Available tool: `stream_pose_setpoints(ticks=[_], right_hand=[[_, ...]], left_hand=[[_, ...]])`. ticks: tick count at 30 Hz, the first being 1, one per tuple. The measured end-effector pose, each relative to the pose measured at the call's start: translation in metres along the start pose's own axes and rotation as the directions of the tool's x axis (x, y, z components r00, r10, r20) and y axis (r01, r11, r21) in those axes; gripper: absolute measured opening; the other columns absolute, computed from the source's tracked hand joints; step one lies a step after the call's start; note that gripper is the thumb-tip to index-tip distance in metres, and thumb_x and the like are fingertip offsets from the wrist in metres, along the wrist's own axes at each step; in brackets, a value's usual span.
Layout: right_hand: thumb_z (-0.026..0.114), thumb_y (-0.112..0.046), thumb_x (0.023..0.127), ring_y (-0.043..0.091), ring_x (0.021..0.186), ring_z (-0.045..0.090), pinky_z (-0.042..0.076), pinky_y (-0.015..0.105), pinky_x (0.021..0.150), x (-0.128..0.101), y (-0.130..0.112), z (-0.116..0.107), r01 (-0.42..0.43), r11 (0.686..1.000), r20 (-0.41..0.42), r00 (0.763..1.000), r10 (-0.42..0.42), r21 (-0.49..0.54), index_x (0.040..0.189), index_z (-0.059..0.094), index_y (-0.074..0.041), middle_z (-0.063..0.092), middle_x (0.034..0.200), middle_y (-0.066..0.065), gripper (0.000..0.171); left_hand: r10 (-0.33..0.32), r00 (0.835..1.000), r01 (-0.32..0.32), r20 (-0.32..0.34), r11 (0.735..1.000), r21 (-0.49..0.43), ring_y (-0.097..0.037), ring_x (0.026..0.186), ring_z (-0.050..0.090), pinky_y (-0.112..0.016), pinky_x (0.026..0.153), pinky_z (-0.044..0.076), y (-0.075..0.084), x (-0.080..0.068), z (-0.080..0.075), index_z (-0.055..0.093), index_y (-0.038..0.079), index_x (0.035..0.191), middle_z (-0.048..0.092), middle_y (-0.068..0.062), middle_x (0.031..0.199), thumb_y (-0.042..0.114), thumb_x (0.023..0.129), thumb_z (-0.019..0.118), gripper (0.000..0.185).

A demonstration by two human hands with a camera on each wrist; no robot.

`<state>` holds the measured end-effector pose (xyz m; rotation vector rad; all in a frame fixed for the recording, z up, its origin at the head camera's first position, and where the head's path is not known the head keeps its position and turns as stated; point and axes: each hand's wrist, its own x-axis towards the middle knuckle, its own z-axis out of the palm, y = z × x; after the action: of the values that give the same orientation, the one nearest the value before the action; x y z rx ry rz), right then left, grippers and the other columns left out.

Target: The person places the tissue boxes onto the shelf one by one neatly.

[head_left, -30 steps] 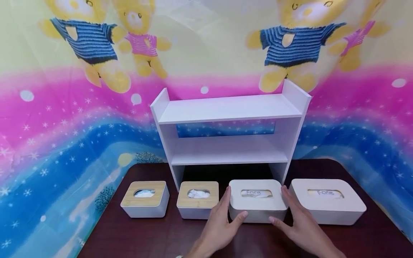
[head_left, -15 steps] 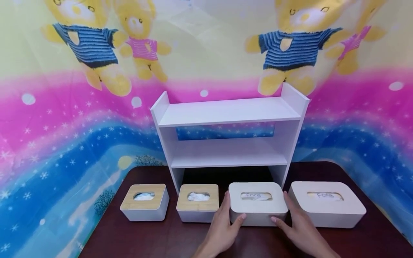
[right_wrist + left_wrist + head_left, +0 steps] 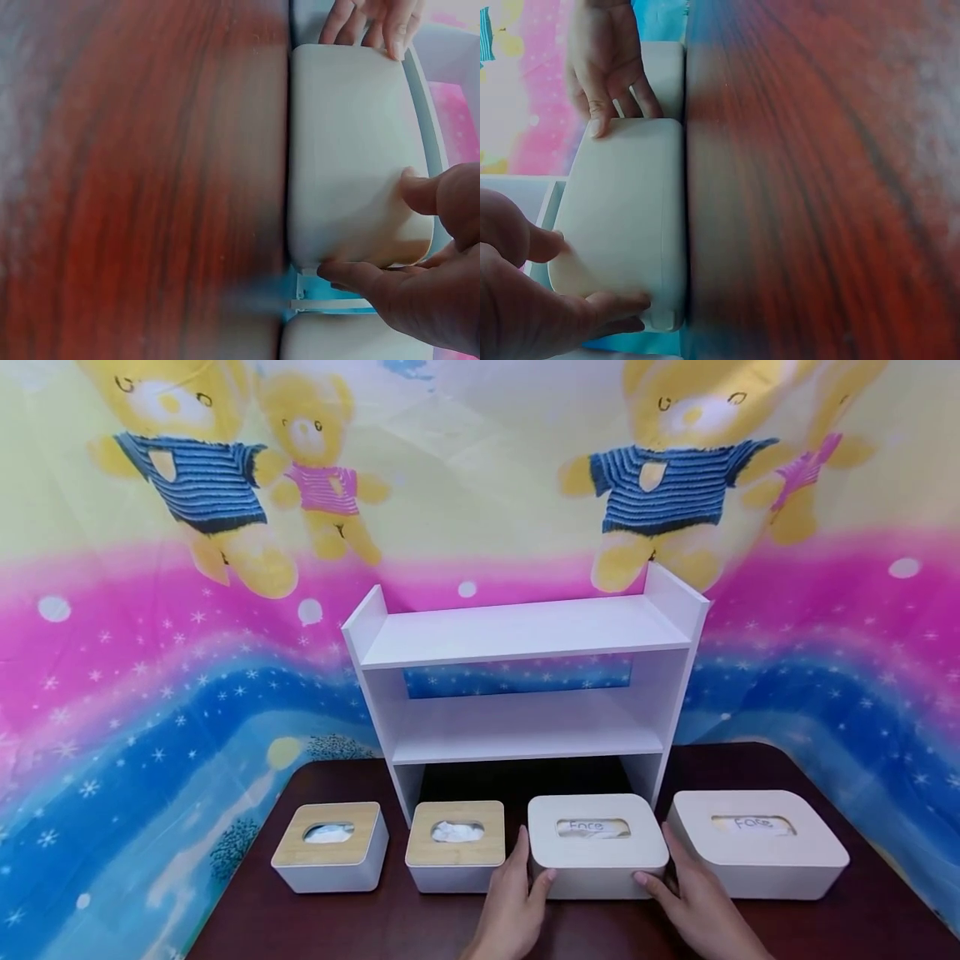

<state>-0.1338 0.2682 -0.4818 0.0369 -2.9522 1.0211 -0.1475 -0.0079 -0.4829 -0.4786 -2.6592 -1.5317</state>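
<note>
A white tissue box (image 3: 596, 852) with a slot marked "Face" stands on the dark table, third in a row of boxes. My left hand (image 3: 527, 870) grips its left end, fingers along the side and thumb on the front. My right hand (image 3: 670, 870) grips its right end the same way. In the left wrist view my left hand (image 3: 577, 281) clasps the near end of the box (image 3: 622, 210), with my right hand (image 3: 604, 67) at the far end. The right wrist view has my right hand (image 3: 382, 229) on the box (image 3: 349, 142) and my left hand (image 3: 375, 22) beyond it.
A white two-tier shelf (image 3: 525, 727) stands just behind the row. Two bamboo-lidded boxes (image 3: 330, 852) (image 3: 456, 852) sit to the left, and a second white "Face" box (image 3: 757, 852) sits close on the right. The dark wooden table (image 3: 375, 927) ends at a bear-print cloth backdrop.
Both hands have closed in on the ends of the white box, thumbs moving onto its front. The view has tilted up a little. The box keeps its place in the row.
</note>
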Motion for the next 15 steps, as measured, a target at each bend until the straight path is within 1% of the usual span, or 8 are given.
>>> stream_pose_setpoints(ticks=[2, 3, 4, 5, 9, 11, 12, 15], right_hand=[[0.068, -0.048, 0.104, 0.055, 0.149, 0.045, 0.051, 0.065, 0.11, -0.0018, 0.0, 0.0009, 0.02, 1.0, -0.024, 0.999, -0.02, 0.005, 0.167, 0.018, 0.01, 0.033, 0.166, 0.04, 0.1], [0.069, -0.046, 0.104, 0.055, 0.147, 0.047, 0.052, 0.065, 0.109, -0.0026, -0.0003, 0.0012, 0.027, 1.0, -0.037, 0.999, -0.026, 0.006, 0.167, 0.02, 0.009, 0.036, 0.164, 0.039, 0.097], [0.07, -0.043, 0.104, 0.054, 0.146, 0.049, 0.052, 0.065, 0.108, -0.003, -0.0008, 0.0013, 0.032, 0.999, -0.048, 0.998, -0.032, 0.009, 0.167, 0.022, 0.008, 0.039, 0.163, 0.039, 0.094], [0.07, -0.041, 0.104, 0.053, 0.145, 0.051, 0.052, 0.065, 0.108, -0.0031, -0.0012, 0.0013, 0.035, 0.999, -0.055, 0.998, -0.035, 0.015, 0.168, 0.024, 0.006, 0.042, 0.162, 0.038, 0.092], [0.07, -0.035, 0.105, 0.052, 0.146, 0.05, 0.053, 0.064, 0.109, -0.0017, -0.0039, -0.0005, 0.013, 1.0, -0.044, 0.999, -0.011, 0.027, 0.167, 0.028, 0.005, 0.045, 0.161, 0.036, 0.085], [0.07, -0.034, 0.105, 0.05, 0.146, 0.051, 0.054, 0.062, 0.109, -0.0016, -0.005, -0.0019, 0.004, 1.0, -0.038, 0.999, -0.003, 0.026, 0.168, 0.028, 0.003, 0.046, 0.161, 0.035, 0.084], [0.07, -0.034, 0.105, 0.05, 0.146, 0.051, 0.054, 0.062, 0.108, -0.0019, -0.0058, -0.0027, -0.002, 1.0, -0.034, 0.999, 0.003, 0.026, 0.168, 0.027, 0.002, 0.046, 0.161, 0.034, 0.084], [0.069, -0.033, 0.106, 0.049, 0.146, 0.052, 0.055, 0.061, 0.107, -0.0033, -0.0086, -0.0059, -0.011, 1.0, -0.034, 0.999, 0.011, 0.021, 0.169, 0.026, 0.0, 0.045, 0.162, 0.034, 0.084]], left_hand=[[-0.007, 1.0, 0.007, 0.0, 1.0, 0.002, -0.04, 0.15, 0.049, -0.059, 0.12, 0.044, -0.0004, 0.0005, -0.0003, 0.036, -0.011, 0.161, 0.048, -0.028, 0.163, 0.027, 0.107, 0.068, 0.074], [-0.008, 1.0, 0.008, -0.002, 1.0, 0.003, -0.039, 0.147, 0.054, -0.059, 0.119, 0.046, -0.0007, 0.0008, -0.0003, 0.038, -0.012, 0.16, 0.05, -0.029, 0.161, 0.027, 0.107, 0.068, 0.073], [0.003, 1.0, -0.003, -0.005, 1.0, -0.003, -0.039, 0.145, 0.055, -0.059, 0.117, 0.047, -0.0014, 0.0012, -0.0005, 0.039, -0.013, 0.159, 0.051, -0.03, 0.159, 0.026, 0.106, 0.068, 0.072], [0.01, 1.0, -0.01, -0.007, 1.0, 0.005, -0.035, 0.136, 0.063, -0.056, 0.115, 0.05, -0.0028, 0.0019, -0.0002, 0.041, -0.014, 0.158, 0.059, -0.03, 0.152, 0.027, 0.106, 0.068, 0.071], [0.006, 1.0, -0.006, -0.002, 1.0, -0.014, -0.032, 0.132, 0.065, -0.055, 0.111, 0.053, -0.003, 0.003, -0.0022, 0.042, -0.014, 0.156, 0.061, -0.031, 0.148, 0.026, 0.106, 0.069, 0.07], [-0.007, 1.0, 0.007, 0.009, 1.0, -0.02, -0.034, 0.135, 0.063, -0.054, 0.112, 0.053, -0.0018, 0.003, -0.0037, 0.043, -0.014, 0.156, 0.06, -0.03, 0.15, 0.025, 0.106, 0.069, 0.069], [-0.018, 1.0, 0.019, 0.016, 0.999, -0.034, -0.038, 0.143, 0.056, -0.056, 0.114, 0.05, 0.0002, 0.0025, -0.005, 0.043, -0.014, 0.157, 0.053, -0.031, 0.157, 0.024, 0.105, 0.069, 0.069], [-0.023, 0.999, 0.024, 0.022, 0.999, -0.038, -0.039, 0.146, 0.054, -0.057, 0.116, 0.049, 0.0042, 0.0019, -0.0073, 0.043, -0.012, 0.157, 0.052, -0.029, 0.159, 0.023, 0.105, 0.07, 0.068]])
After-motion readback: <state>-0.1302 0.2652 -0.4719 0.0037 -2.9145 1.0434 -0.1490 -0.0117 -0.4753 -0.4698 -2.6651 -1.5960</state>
